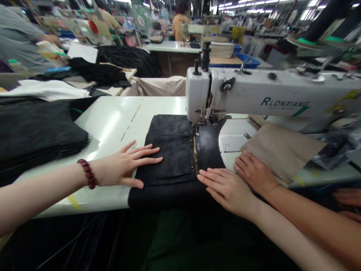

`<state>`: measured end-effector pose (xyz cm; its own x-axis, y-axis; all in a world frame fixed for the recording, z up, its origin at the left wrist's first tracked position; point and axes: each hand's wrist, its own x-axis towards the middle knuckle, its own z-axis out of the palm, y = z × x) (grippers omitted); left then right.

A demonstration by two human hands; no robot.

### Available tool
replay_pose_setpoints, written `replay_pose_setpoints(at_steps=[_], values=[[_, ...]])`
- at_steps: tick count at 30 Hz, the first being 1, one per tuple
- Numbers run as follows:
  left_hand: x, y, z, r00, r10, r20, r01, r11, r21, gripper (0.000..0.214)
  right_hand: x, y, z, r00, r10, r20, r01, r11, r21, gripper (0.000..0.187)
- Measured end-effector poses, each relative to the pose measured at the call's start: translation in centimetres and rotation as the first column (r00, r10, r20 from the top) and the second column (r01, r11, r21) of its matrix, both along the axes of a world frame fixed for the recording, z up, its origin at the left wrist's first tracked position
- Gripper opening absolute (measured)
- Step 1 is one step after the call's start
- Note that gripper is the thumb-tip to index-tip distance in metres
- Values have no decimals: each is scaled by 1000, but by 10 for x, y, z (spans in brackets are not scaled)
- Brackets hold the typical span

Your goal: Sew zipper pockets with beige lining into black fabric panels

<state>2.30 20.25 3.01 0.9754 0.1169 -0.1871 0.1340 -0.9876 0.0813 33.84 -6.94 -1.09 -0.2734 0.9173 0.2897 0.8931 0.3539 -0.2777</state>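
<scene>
A black fabric piece (169,158) with a brass zipper (195,156) lies on the white table (113,120), its far end under the sewing machine's (254,99) presser foot (197,126). My left hand (124,167), with a red bead bracelet on the wrist, lies flat and open on the fabric's left edge. My right hand (225,188) rests flat and open on the fabric just right of the zipper's near end. Neither holds anything.
Another person's hand (255,173) lies right beside mine, near a beige fabric piece (282,150). A stack of black fabric (36,131) sits at the left. Other workers, tables and cloth piles fill the background.
</scene>
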Motion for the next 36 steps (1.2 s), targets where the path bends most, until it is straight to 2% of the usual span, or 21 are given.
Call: replay_pose_setpoints(at_steps=[3, 6, 9, 12, 15, 17, 20, 23, 29, 32, 36], values=[[30, -15, 9, 988, 53, 145, -60, 997, 45, 53, 0, 1, -1, 1000, -3, -10, 3, 1000, 4, 44], [80, -40, 10, 937, 86, 338, -88, 996, -10, 37, -1, 1, -3, 1000, -5, -17, 6, 1000, 19, 43], [126, -53, -3, 914, 69, 399, -54, 997, -48, 40, -2, 2, -4, 1000, -11, -18, 11, 1000, 25, 43], [149, -46, -23, 882, 191, 431, -201, 979, -23, 52, -3, 2, -4, 1000, -12, -18, 13, 999, 33, 43], [151, -37, -36, 824, 309, 474, -346, 938, -10, 68, -4, 2, -4, 1000, -12, -28, 13, 999, 40, 42], [147, -40, -37, 804, 331, 494, -378, 926, -5, 71, -4, 2, -5, 999, -16, -35, 17, 999, 32, 42], [138, -54, -30, 858, 229, 460, -262, 965, 9, 61, -4, 3, -5, 999, -16, -37, 17, 1000, 21, 43], [135, -63, -22, 903, 143, 404, -168, 985, 27, 62, -4, 3, -4, 1000, -17, -26, 17, 1000, 9, 42], [146, -45, -10, 947, 103, 304, -147, 981, 124, 71, -4, 3, 1, 999, -18, -34, 18, 1000, -1, 43], [154, -36, -3, 957, 97, 273, -137, 982, 131, 79, -5, 2, 0, 999, -17, -31, 17, 1000, -4, 43], [153, -39, 0, 960, 125, 250, -159, 980, 121, 82, -5, 1, 0, 999, -16, -28, 16, 1000, -3, 43]])
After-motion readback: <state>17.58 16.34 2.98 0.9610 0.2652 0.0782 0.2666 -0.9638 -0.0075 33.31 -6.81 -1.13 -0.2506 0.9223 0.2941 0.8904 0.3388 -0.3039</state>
